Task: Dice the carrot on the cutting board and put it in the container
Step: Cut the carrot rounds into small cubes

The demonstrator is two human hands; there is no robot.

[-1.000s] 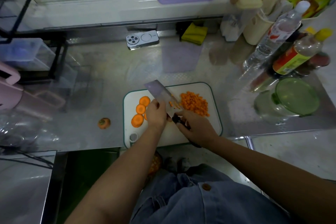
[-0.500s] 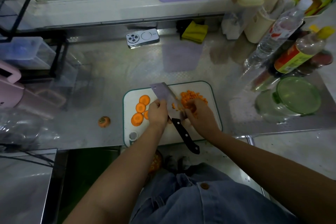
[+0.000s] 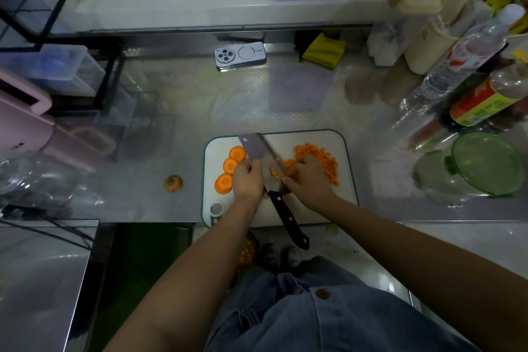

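Observation:
A white cutting board (image 3: 300, 138) lies on the steel counter. Three round carrot slices (image 3: 231, 164) sit on its left part, and a pile of diced carrot (image 3: 324, 158) on its right. My left hand (image 3: 248, 180) grips the cleaver (image 3: 255, 146) by its blade, with the black handle pointing freely toward me. A few carrot bits cling to the blade. My right hand (image 3: 308, 181) is off the handle, its fingertips touching the blade's right face beside the diced pile. A glass container with a green lid (image 3: 487, 164) stands to the right of the board.
A cut carrot top (image 3: 173, 183) lies on the counter left of the board. A phone (image 3: 240, 55) and a yellow cloth (image 3: 324, 50) are at the back. Bottles (image 3: 463, 66) crowd the right side. A pink appliance (image 3: 23, 126) stands at the left.
My right hand let go of the knife handle and moved onto the blade near the diced pile. My left hand took hold of the blade and keeps it.

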